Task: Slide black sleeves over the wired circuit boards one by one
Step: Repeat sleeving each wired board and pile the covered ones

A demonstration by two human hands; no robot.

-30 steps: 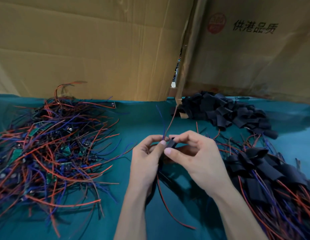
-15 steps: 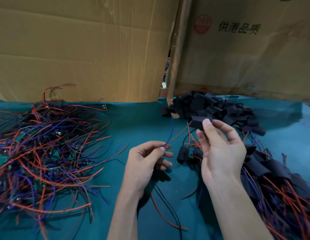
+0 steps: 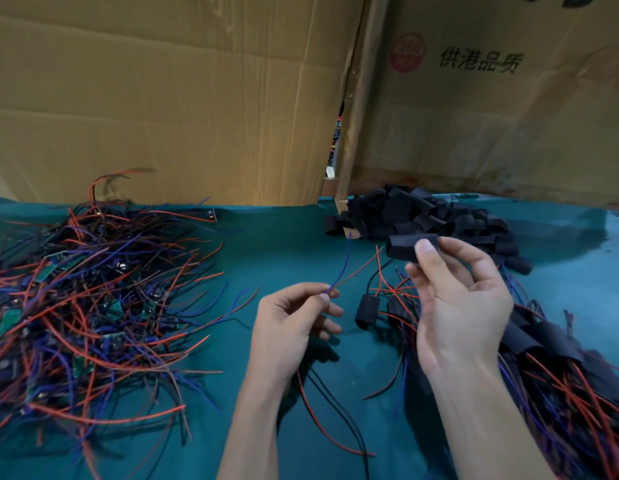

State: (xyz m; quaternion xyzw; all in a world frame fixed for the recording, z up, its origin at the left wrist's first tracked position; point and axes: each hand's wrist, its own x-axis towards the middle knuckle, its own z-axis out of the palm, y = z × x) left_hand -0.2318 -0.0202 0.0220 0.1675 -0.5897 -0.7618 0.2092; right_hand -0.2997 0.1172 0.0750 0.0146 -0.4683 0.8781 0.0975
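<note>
Matt black sleeve, creased brown cardboard, smooth teal table cover, plastic-coated wires

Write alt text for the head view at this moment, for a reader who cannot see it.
Over a teal table, the right hand pinches a black sleeve while the left hand pinches blue and red wires. A tangle of unsleeved wired boards lies left; loose sleeves and sleeved boards lie right.
</note>
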